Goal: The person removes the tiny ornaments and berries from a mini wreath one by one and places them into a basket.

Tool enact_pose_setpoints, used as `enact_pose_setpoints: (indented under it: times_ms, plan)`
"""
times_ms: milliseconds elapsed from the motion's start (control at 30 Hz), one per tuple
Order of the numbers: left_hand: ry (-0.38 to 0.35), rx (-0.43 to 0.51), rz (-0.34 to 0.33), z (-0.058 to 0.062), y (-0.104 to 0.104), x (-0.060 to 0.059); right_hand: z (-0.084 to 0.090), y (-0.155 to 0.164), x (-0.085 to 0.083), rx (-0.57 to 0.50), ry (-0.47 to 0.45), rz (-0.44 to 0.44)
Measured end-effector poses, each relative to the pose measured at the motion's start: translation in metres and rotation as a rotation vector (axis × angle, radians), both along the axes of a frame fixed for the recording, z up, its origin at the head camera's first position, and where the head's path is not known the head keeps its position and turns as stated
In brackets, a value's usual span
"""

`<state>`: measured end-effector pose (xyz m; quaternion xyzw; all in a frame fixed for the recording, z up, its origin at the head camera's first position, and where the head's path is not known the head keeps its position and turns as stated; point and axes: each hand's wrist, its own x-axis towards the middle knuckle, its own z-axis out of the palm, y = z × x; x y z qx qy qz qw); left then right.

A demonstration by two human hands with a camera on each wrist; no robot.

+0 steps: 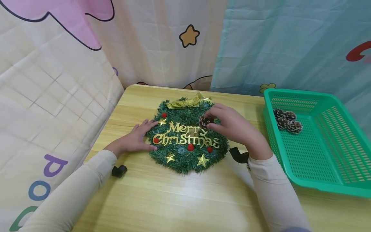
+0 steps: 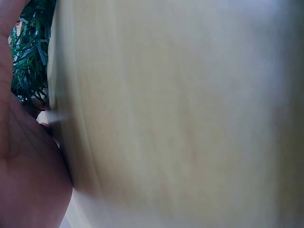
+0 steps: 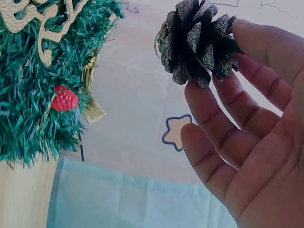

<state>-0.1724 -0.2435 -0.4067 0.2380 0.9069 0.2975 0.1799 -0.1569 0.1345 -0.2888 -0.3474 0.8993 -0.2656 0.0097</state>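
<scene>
A green tinsel wreath [image 1: 181,158] lies on the table, with gold "Merry Christmas" lettering [image 1: 185,139], gold stars [image 1: 203,160], red berries [image 1: 190,147] and a gold ribbon [image 1: 185,103] at its top. My left hand [image 1: 139,137] rests at the wreath's left edge, fingers spread and touching the greenery. Over the wreath's upper right, my right hand [image 1: 233,125] pinches a pinecone [image 1: 204,122] between thumb and fingers. In the right wrist view the pinecone [image 3: 197,42] shows pale-tipped scales and a thin loop at its side, held apart from the wreath [image 3: 38,95].
To the right stands a green plastic basket [image 1: 275,154] with several pinecones [image 1: 294,127] in its far left corner. Black straps [image 1: 239,155] hang by both wrists. Printed curtains [image 1: 162,42] close off the table's back and left sides.
</scene>
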Motion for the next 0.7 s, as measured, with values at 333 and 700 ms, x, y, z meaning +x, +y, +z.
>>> enact_pose_setpoints:
  times_ms: [333,700]
  plan:
    - [0.01,0.0,-0.01,-0.001,0.0,-0.001,0.009,0.023,0.026,0.041,0.043,-0.051]
    - [0.027,-0.007,-0.018,-0.001,-0.001,-0.001,0.033,0.046,0.047,0.084,0.166,-0.078]
